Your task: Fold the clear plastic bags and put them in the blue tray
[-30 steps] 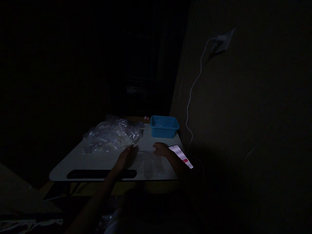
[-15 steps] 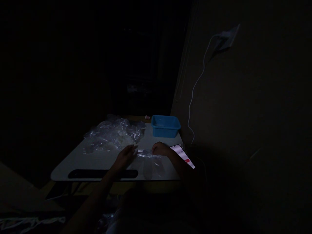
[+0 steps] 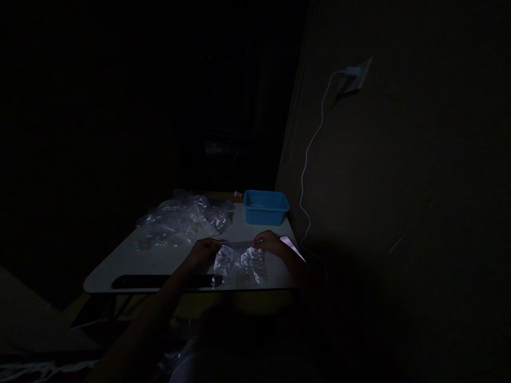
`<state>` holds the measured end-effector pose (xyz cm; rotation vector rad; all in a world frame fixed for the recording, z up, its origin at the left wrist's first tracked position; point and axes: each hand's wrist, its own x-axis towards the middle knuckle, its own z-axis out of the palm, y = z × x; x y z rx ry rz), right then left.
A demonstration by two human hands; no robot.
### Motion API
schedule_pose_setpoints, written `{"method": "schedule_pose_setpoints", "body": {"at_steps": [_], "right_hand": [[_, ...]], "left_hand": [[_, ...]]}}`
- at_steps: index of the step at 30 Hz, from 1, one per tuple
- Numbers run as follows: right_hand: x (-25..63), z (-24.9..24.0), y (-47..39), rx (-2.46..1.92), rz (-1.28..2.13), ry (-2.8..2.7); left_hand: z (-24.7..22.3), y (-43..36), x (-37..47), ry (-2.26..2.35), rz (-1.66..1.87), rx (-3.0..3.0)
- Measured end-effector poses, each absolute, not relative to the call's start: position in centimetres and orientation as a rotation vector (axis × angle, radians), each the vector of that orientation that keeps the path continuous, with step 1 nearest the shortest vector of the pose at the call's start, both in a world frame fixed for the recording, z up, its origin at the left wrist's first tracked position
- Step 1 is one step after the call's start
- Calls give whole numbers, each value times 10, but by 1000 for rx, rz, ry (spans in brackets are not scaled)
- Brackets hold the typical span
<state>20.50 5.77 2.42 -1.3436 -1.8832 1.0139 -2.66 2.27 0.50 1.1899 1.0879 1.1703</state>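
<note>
A clear plastic bag (image 3: 240, 261) hangs stretched between my two hands, over the near edge of the white table (image 3: 159, 260). My left hand (image 3: 204, 249) pinches its upper left corner. The upper right corner is gripped by my right hand (image 3: 266, 241), fingers closed. Creases in the bag catch the light, and I make out nothing inside it. Beyond my left hand lies a loose heap of crumpled clear plastic bags (image 3: 183, 218). The room is very dark, so finger details are faint.
A blue plastic basin (image 3: 265, 208) stands at the table's far right corner, with a small pinkish object (image 3: 238, 194) beside it. A lit phone (image 3: 293, 247) lies partly behind my right forearm. A white cable (image 3: 305, 165) runs down the right wall from a socket (image 3: 357, 74).
The bag, flatter and bunched before, is now spread taut between my hands with its body hanging toward me. The whole view has shifted slightly, and my right arm covers more of the phone.
</note>
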Motion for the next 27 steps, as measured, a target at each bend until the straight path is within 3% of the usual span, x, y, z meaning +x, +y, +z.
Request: {"method": "schedule_pose_setpoints", "body": {"at_steps": [7, 19, 27], "right_hand": [[203, 23, 47, -1301, 1047, -1680], [188, 65, 23, -1087, 1321, -1676], [207, 36, 9, -1062, 1762, -1294]], "left_hand": [[6, 19, -33, 1069, 1189, 1153], [59, 16, -17, 1032, 592, 1689], [45, 6, -13, 1059, 886, 1475]]}}
